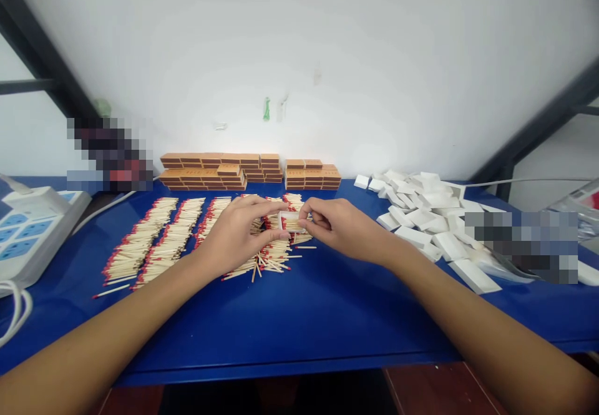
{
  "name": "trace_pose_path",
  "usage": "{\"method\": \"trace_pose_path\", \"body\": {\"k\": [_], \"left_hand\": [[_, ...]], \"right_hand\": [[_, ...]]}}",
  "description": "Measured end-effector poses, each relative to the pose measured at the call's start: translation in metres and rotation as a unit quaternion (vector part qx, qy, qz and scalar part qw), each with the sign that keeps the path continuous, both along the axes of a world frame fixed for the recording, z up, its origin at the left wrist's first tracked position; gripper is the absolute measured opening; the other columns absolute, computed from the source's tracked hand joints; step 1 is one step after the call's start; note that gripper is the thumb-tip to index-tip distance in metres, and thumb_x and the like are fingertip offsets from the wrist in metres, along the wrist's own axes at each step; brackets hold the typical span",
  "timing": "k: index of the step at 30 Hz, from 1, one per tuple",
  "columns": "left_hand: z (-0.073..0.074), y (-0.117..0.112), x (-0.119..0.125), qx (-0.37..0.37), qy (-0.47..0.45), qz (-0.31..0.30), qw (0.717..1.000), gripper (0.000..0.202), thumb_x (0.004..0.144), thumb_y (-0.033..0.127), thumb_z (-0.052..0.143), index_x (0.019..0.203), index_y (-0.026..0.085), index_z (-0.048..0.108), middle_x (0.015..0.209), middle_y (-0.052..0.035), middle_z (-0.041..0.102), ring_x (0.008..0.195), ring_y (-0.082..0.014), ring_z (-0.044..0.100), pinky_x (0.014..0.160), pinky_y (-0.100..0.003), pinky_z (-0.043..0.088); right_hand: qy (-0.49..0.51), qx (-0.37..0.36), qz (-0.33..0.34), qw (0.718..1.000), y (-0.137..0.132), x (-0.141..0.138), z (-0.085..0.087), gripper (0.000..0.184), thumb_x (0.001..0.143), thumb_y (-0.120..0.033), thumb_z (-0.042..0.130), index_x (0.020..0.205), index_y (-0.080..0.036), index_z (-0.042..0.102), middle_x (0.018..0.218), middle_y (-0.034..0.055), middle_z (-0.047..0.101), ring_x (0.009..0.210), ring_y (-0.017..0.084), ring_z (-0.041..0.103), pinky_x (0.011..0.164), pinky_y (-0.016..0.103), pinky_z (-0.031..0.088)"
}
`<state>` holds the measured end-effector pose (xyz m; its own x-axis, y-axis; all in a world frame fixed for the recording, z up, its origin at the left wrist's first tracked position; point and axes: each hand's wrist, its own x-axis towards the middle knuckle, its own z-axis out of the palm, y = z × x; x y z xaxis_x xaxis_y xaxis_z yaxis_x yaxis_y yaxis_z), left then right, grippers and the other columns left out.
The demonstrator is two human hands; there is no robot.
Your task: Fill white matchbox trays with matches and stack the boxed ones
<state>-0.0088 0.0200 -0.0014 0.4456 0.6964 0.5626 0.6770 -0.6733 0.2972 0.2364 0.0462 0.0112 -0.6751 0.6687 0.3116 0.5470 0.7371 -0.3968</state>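
Observation:
Between thumb and fingers, my left hand (241,231) grips the end of a small white matchbox tray (292,230). Some red-tipped matches (291,222) lie inside that tray. My right hand (339,224) is closed at the tray's right end, its fingertips pinched on the matches there; how many they hold is hidden. Beneath and behind both hands, loose matches (274,256) lie in a heap on the blue table (299,321). Further left, long rows of matches (140,243) run away from me, red heads at both sides.
Stacked orange-brown matchboxes (203,178) line the wall, with a second stack (312,176) beside them. A pile of white trays (428,206) covers the right side. At the left stand a white power strip (44,240) and its cables (16,315). Blurred patches hide things at both sides.

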Motion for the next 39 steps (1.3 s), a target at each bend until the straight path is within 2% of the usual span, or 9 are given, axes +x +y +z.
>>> {"method": "trace_pose_path", "body": {"k": [4, 7, 10, 15, 23, 27, 33, 39], "left_hand": [[0.0, 0.0, -0.001, -0.001, -0.002, -0.003, 1.0, 0.045, 0.089, 0.047, 0.075, 0.127, 0.024, 0.07, 0.119, -0.0042, 0.075, 0.109, -0.0228, 0.067, 0.098, -0.037, 0.048], [0.0, 0.0, -0.003, -0.004, -0.003, 0.024, 1.0, 0.044, 0.091, 0.047, 0.072, 0.128, 0.025, 0.07, 0.119, -0.0064, 0.074, 0.11, -0.0239, 0.067, 0.098, -0.039, 0.049], [0.001, 0.0, -0.005, -0.004, 0.004, 0.053, 0.999, 0.042, 0.092, 0.047, 0.071, 0.127, 0.024, 0.071, 0.119, -0.0079, 0.073, 0.108, -0.0252, 0.067, 0.096, -0.04, 0.049], [0.003, 0.001, -0.005, 0.009, -0.003, 0.055, 0.998, 0.038, 0.093, 0.043, 0.071, 0.126, 0.023, 0.071, 0.118, -0.0075, 0.072, 0.109, -0.024, 0.066, 0.097, -0.039, 0.049], [0.003, 0.001, -0.004, 0.014, -0.01, 0.027, 0.999, 0.032, 0.094, 0.036, 0.07, 0.123, 0.022, 0.069, 0.116, -0.007, 0.071, 0.111, -0.0238, 0.064, 0.098, -0.039, 0.049], [0.003, 0.002, -0.005, 0.011, -0.01, 0.019, 1.0, 0.029, 0.097, 0.037, 0.067, 0.121, 0.022, 0.066, 0.116, -0.0061, 0.072, 0.112, -0.0237, 0.062, 0.1, -0.04, 0.048], [0.002, 0.002, -0.003, 0.01, -0.012, 0.021, 1.0, 0.03, 0.096, 0.037, 0.068, 0.121, 0.021, 0.066, 0.116, -0.0059, 0.071, 0.112, -0.0232, 0.062, 0.099, -0.039, 0.049], [0.001, 0.002, -0.002, 0.008, -0.006, 0.019, 1.0, 0.031, 0.095, 0.037, 0.07, 0.122, 0.021, 0.066, 0.115, -0.0065, 0.072, 0.111, -0.0239, 0.063, 0.1, -0.041, 0.049]], "right_hand": [[0.028, 0.026, -0.013, 0.999, 0.0, 0.001, 0.002, 0.007, 0.096, -0.025, 0.057, 0.094, -0.02, 0.061, 0.059, -0.0083, 0.041, 0.054, 0.01, 0.037, 0.058, 0.026, 0.026], [0.042, 0.037, -0.032, 0.998, -0.001, 0.004, 0.007, 0.011, 0.096, -0.029, 0.058, 0.091, -0.02, 0.062, 0.058, -0.0085, 0.039, 0.052, 0.01, 0.035, 0.057, 0.027, 0.026], [-0.011, -0.003, -0.022, 1.0, 0.0, 0.009, 0.012, 0.016, 0.094, -0.033, 0.061, 0.085, -0.02, 0.065, 0.057, -0.0079, 0.04, 0.051, 0.01, 0.035, 0.057, 0.027, 0.026], [-0.136, -0.093, 0.047, 0.985, 0.002, 0.012, 0.013, 0.011, 0.088, -0.029, 0.068, 0.084, -0.02, 0.071, 0.064, -0.0041, 0.054, 0.056, 0.01, 0.044, 0.059, 0.027, 0.029], [-0.123, -0.095, 0.047, 0.987, 0.0, 0.004, 0.007, 0.012, 0.088, -0.014, 0.061, 0.086, -0.019, 0.071, 0.067, -0.0031, 0.06, 0.057, 0.01, 0.045, 0.06, 0.026, 0.03], [-0.104, -0.079, 0.045, 0.99, 0.001, 0.001, 0.006, 0.012, 0.089, -0.015, 0.062, 0.092, -0.019, 0.074, 0.07, -0.0022, 0.063, 0.057, 0.01, 0.046, 0.062, 0.025, 0.031], [-0.096, -0.08, 0.048, 0.991, 0.001, 0.001, 0.006, 0.016, 0.087, -0.012, 0.063, 0.092, -0.018, 0.077, 0.072, -0.0011, 0.068, 0.058, 0.01, 0.049, 0.064, 0.026, 0.034], [-0.118, -0.084, 0.036, 0.989, 0.001, 0.003, 0.008, 0.012, 0.088, -0.017, 0.064, 0.084, -0.019, 0.076, 0.065, -0.0029, 0.062, 0.055, 0.01, 0.046, 0.062, 0.027, 0.03]]}}
